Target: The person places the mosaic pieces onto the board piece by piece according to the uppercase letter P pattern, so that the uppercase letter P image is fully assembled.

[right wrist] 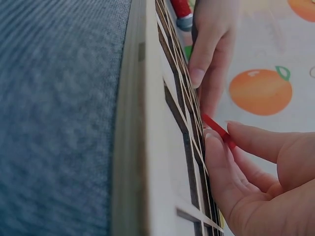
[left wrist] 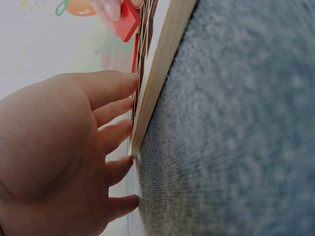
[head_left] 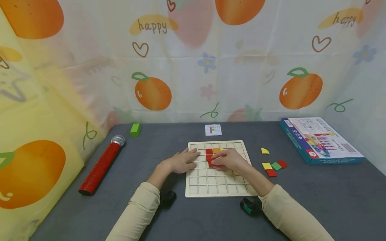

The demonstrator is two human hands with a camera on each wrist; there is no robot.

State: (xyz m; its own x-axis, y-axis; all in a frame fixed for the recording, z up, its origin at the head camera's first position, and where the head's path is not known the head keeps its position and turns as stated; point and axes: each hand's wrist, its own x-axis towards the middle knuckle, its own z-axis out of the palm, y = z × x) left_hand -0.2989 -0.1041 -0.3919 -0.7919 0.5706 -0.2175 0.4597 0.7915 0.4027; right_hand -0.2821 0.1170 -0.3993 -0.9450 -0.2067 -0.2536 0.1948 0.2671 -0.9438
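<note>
A pale wooden grid board (head_left: 202, 190) lies on the dark table. Red squares (head_left: 209, 151) and an orange square (head_left: 216, 150) sit in its upper cells, with a bit of yellow showing beside them. My right hand (head_left: 230, 160) pinches a red square tile (right wrist: 225, 136) between thumb and fingers, tilted close over the board. In the left wrist view that red tile (left wrist: 128, 20) appears at the top. With fingers spread, my left hand (head_left: 183, 161) rests on the board's left edge. The right hand hides some cells behind it.
Right of the board lie a yellow quarter-round piece (head_left: 265, 151) and loose yellow, green and red tiles (head_left: 271, 172). Behind the board is a small pattern card (head_left: 213, 130). A boxed set (head_left: 325, 144) stands back right; a red microphone (head_left: 101, 167) and green block (head_left: 135, 130) are left.
</note>
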